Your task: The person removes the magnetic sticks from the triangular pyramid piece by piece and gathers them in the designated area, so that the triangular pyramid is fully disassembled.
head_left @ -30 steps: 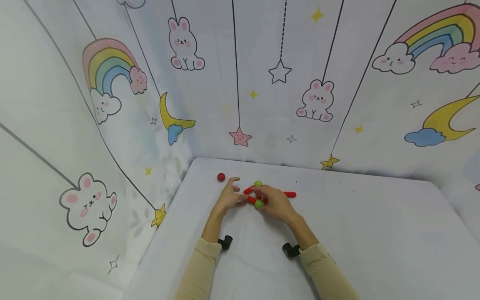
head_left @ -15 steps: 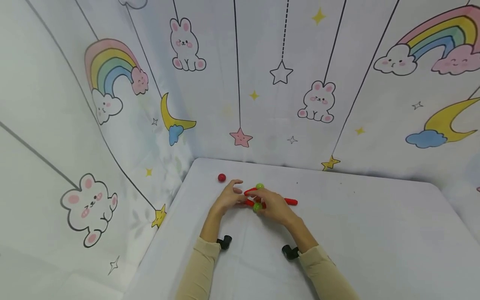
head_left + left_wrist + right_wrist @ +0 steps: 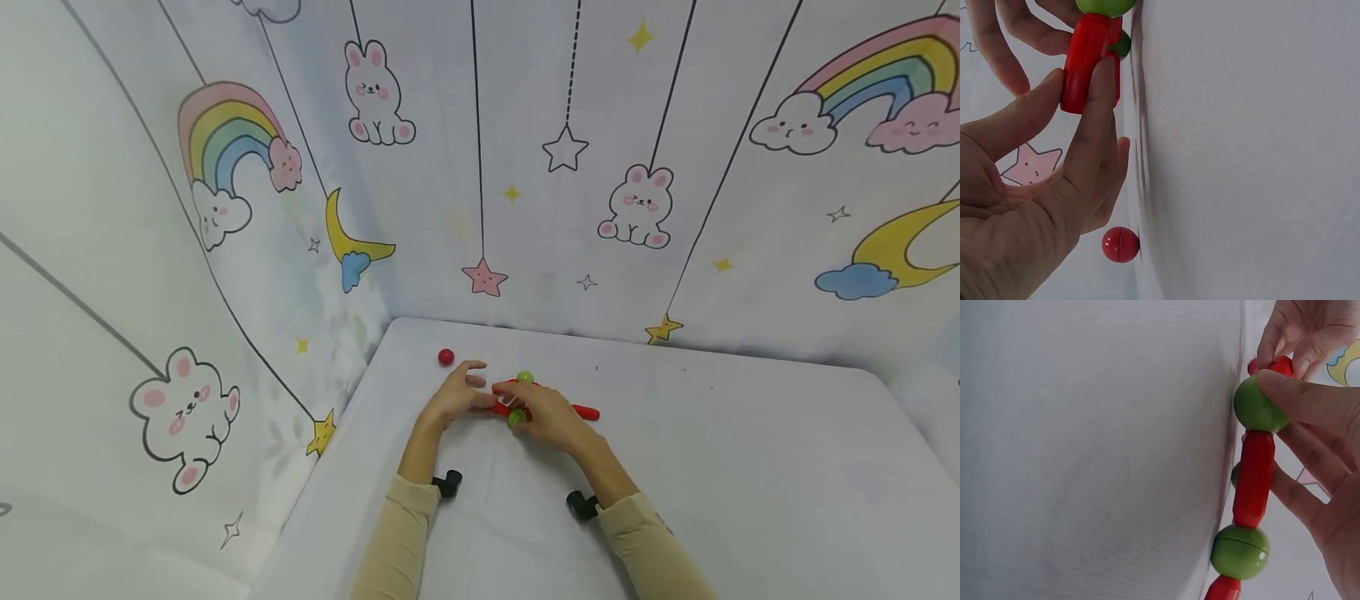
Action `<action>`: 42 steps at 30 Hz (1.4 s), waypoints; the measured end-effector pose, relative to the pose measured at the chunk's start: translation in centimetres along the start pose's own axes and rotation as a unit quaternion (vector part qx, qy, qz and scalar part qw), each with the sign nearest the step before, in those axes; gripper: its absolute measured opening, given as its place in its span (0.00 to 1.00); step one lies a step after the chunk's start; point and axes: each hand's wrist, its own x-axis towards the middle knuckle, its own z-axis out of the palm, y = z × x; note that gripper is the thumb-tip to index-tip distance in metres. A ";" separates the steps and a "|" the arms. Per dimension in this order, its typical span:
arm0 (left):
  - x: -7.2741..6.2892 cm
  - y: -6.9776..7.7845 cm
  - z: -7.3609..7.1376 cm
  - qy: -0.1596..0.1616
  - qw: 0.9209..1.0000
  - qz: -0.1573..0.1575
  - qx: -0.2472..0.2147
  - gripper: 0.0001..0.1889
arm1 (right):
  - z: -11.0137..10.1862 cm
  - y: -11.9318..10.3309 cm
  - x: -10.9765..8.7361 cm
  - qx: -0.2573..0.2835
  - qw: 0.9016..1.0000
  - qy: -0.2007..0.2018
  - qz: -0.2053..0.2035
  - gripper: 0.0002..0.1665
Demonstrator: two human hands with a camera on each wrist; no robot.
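My left hand (image 3: 456,397) pinches a short red rod (image 3: 1082,65) between thumb and forefinger. That rod meets a green ball (image 3: 1256,405), which my right hand (image 3: 553,414) holds with the thumb pressed on it. In the right wrist view, another red rod (image 3: 1255,478) runs from this ball to a second green ball (image 3: 1241,551), and a further red rod (image 3: 1224,589) continues past it. A far green ball (image 3: 525,377) shows behind the right hand's fingers. Part of the joined piece is hidden by the hands.
A loose red ball (image 3: 446,357) with a seam lies on the white table (image 3: 735,467), beyond the left hand. Printed cloth walls (image 3: 525,233) stand behind the table and on its left. Each wrist wears a small black camera (image 3: 582,505).
The rods and green balls have shifted slightly toward the person, and the rod end sticking out on the right has swung nearer. Both hands keep their hold. The red ball stays put.
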 end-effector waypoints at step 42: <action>-0.2 -0.4 -6.6 0.180 0.983 -0.016 0.023 0.39 | -1.4 1.6 -0.5 0.076 0.996 0.022 0.032 0.52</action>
